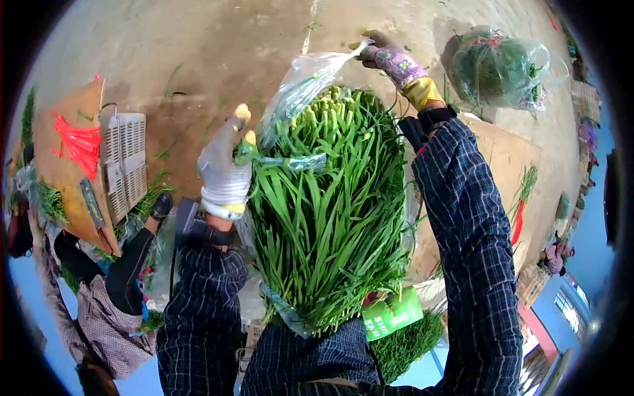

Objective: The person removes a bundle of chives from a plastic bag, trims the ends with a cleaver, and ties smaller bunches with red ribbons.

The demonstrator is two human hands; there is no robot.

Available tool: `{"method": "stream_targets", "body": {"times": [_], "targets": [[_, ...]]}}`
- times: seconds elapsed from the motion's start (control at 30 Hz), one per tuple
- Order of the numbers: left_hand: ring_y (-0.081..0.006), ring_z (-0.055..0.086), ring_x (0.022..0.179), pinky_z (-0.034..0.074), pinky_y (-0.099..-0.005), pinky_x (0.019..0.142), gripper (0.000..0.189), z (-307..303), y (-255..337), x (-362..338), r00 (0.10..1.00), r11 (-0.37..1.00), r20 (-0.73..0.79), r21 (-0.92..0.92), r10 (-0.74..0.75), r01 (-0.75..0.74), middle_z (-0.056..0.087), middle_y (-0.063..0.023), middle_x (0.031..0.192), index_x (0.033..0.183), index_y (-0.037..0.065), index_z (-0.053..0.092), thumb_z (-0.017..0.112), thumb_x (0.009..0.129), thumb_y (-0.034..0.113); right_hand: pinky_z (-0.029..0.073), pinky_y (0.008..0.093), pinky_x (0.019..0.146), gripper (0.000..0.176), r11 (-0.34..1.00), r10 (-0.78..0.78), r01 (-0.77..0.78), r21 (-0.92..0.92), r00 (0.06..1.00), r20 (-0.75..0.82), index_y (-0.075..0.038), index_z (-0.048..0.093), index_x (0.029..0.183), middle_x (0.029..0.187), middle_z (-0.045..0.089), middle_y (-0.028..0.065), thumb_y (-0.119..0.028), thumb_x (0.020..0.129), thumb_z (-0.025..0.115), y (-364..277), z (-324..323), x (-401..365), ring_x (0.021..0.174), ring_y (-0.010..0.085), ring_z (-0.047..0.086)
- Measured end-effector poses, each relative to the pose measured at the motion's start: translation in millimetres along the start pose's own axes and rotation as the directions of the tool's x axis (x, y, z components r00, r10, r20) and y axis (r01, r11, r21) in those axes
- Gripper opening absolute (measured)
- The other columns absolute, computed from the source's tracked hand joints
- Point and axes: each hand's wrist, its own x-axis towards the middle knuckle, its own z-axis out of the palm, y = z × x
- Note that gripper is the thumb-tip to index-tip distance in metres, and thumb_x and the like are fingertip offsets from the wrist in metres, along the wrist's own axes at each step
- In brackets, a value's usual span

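A large bundle of long, flat green leaves like garlic chives (323, 204) lies before me, cut stem ends pointing away. Clear plastic bag (307, 76) film lies around its far end and along its sides. My right hand (394, 61), in a flowered glove with a yellow cuff, pinches a corner of the bag and pulls it out beyond the stems. Beside the bundle's left edge is my left hand (226, 165) in a white knitted glove, thumb and fingers apart. A strip of clear film (294, 162) crosses the leaves near it.
A bagged green bundle (495, 69) sits on the floor at the far right. At left are a wooden board (69, 125) with red ties (78, 146) and a white plastic crate (125, 162). Another person (115, 310) is at lower left. A green printed label (393, 313) lies near my lap.
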Motion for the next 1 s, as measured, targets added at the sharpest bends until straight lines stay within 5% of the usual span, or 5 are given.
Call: {"method": "stream_targets", "body": {"times": [0.33,0.5,0.53,0.77,1.0], "targets": [[-0.0136,0.057,0.065,0.049,-0.0273,0.055,0.034,57,-100,24,0.748,-0.047,0.428,-0.88,-0.508,0.472,0.063,-0.0164,0.1,0.118,0.002,0.055,0.052,0.09,0.021,0.053,0.0279,0.07,0.047,0.973,0.192,-0.198,0.116,0.979,0.06,-0.008,0.042,0.131,0.1,0.063,0.0092,-0.017,0.088,0.058,-21,2,-2,0.084,0.0177,0.065],[-0.0152,0.053,0.108,0.042,-0.0269,0.092,0.037,-8,-14,3,0.693,0.135,0.382,-0.813,-0.611,0.567,0.057,-0.0081,0.119,0.125,0.003,0.05,0.056,0.088,0.009,0.051,0.0281,0.07,0.069,0.966,0.214,-0.174,-0.188,0.952,0.219,-0.011,0.024,0.14,0.095,0.062,0.0124,-0.011,0.083,0.064,-15,-26,-17,0.082,0.0174,0.061],[-0.016,0.046,0.117,0.036,-0.0256,0.098,0.049,-16,-75,-23,0.933,0.886,0.262,-0.33,-0.247,0.327,0.051,-0.0068,0.127,0.13,0.003,0.045,0.06,0.084,0.011,0.051,0.0287,0.077,0.078,0.991,0.107,-0.074,-0.108,0.935,0.338,-0.013,0.015,0.143,0.097,0.061,0.0132,-0.012,0.083,0.066,-1,-44,-27,0.087,0.0174,0.059],[-0.0295,0.05,0.11,0.04,-0.0396,0.094,0.05,-109,-15,-169,0.814,0.623,0.233,-0.542,-0.533,0.563,0.051,-0.017,0.119,0.126,-0.001,0.043,0.058,0.08,0.013,0.046,0.0272,0.085,0.06,0.995,-0.06,0.027,-0.1,0.94,-0.337,-0.009,0.039,0.134,0.117,0.054,0.0102,-0.006,0.08,0.066,-117,-13,-200,0.098,0.0173,0.055],[-0.0218,0.048,0.112,0.039,-0.0291,0.093,0.069,-82,56,-298,0.488,0.577,0.466,0.061,-0.738,0.814,0.048,-0.0148,0.126,0.138,0.0,0.027,0.061,0.078,0.006,0.044,0.0289,0.085,0.059,0.8,0.581,-0.431,0.416,0.729,-0.362,-0.008,0.045,0.127,0.108,0.055,0.0052,0.0,0.074,0.069,-126,124,-431,0.094,0.016,0.053]]}}
